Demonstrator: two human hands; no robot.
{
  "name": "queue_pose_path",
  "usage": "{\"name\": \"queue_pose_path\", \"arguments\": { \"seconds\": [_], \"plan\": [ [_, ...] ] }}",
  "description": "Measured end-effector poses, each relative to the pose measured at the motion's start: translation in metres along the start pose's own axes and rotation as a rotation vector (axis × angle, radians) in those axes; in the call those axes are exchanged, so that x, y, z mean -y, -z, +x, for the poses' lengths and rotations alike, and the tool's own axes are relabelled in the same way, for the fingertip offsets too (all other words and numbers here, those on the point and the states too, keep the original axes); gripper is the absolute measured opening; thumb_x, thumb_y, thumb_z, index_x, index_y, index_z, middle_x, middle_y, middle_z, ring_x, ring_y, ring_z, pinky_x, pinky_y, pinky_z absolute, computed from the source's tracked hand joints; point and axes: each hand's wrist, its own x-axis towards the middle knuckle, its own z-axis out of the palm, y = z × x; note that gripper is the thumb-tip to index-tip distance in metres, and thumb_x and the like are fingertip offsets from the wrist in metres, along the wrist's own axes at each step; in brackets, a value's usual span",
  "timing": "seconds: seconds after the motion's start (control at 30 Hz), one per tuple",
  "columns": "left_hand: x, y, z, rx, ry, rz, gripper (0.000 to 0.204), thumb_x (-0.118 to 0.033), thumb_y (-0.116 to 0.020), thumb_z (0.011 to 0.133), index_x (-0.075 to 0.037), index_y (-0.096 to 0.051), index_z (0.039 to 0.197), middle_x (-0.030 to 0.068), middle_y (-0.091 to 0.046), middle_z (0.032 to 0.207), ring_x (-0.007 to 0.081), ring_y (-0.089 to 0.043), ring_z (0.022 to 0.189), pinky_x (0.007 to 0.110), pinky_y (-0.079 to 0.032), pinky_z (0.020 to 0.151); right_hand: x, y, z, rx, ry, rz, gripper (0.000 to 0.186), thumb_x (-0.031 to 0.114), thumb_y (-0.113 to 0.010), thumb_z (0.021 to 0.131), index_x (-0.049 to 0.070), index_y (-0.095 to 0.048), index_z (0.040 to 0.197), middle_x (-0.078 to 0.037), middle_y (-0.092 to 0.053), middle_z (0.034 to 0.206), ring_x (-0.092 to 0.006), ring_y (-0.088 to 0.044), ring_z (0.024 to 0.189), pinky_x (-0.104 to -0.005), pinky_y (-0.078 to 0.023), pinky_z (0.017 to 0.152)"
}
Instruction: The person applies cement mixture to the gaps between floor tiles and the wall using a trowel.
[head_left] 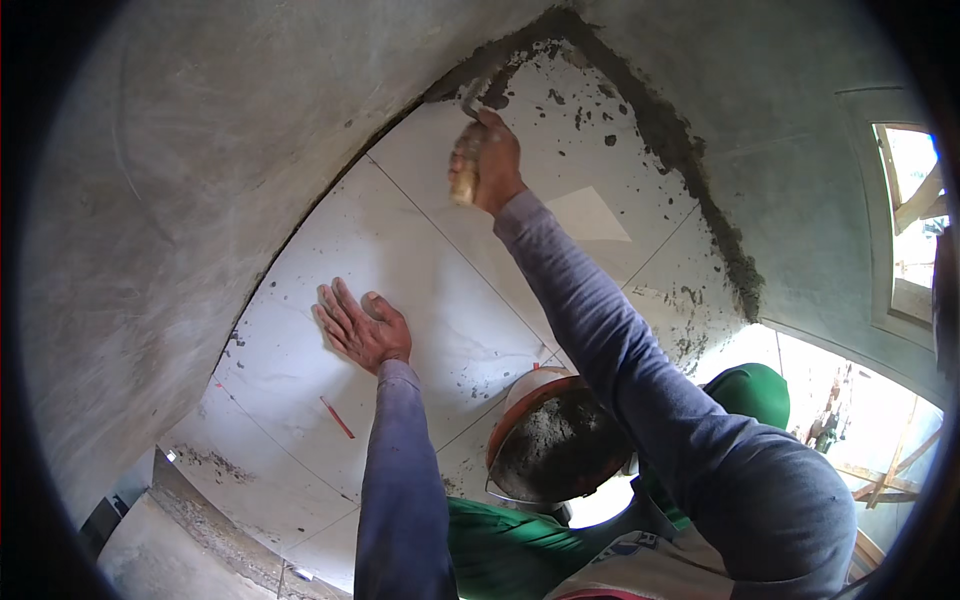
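Observation:
My right hand (492,160) is closed round the wooden handle of a trowel (464,186). The trowel's metal end is at the far corner of the white tiled floor (440,290), beside dark wet mortar (665,130) along the wall edges. My left hand (364,330) rests on the tiles with fingers spread and holds nothing. Close to my body, under my right arm, stands an orange-rimmed bucket (500,415) with dark grey mortar (560,445) in it. My right forearm hides part of the floor.
Bare grey plastered walls (180,190) rise at left and right. A thin red stick-like piece (337,417) lies on the tiles near my left forearm. Mortar crumbs dot the far floor. A window opening (910,200) is at the right, with timber beyond it.

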Motion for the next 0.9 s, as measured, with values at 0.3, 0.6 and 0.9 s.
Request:
{"name": "queue_pose_path", "arguments": {
  "seconds": [0.3,0.6,0.9],
  "plan": [
    [-0.019,-0.002,0.003,0.036,0.004,-0.039,0.062,-0.038,-0.048,0.109,-0.016,-0.042,0.167,0.006,-0.034,0.177,0.0348,-0.022,0.166,0.053,-0.019,0.134,-0.007,-0.017,0.06,-0.008,-0.051,0.257,0.034,0.042,-0.051,0.105,0.015,-0.051,0.085,-0.004,-0.05,0.065,-0.0231,-0.052,0.053,-0.0423,-0.045,0.05],
    [-0.002,0.003,0.001,0.02,0.025,-0.01,0.062,-0.038,-0.048,0.109,-0.016,-0.042,0.167,0.0063,-0.035,0.177,0.0345,-0.022,0.166,0.051,-0.017,0.134,-0.005,-0.008,0.026,0.052,0.082,0.115,0.036,0.039,-0.049,0.107,0.011,-0.051,0.085,-0.006,-0.053,0.069,-0.0231,-0.053,0.056,-0.0428,-0.049,0.057],
    [-0.001,0.005,0.001,-0.008,0.001,-0.044,0.061,-0.035,-0.05,0.108,-0.013,-0.044,0.165,0.0102,-0.037,0.175,0.039,-0.024,0.164,0.055,-0.022,0.132,0.042,0.001,0.062,0.098,0.094,0.097,0.028,0.035,-0.047,0.109,0.011,-0.053,0.095,-0.006,-0.053,0.073,-0.0214,-0.053,0.059,-0.0414,-0.047,0.056]
  ]
}}
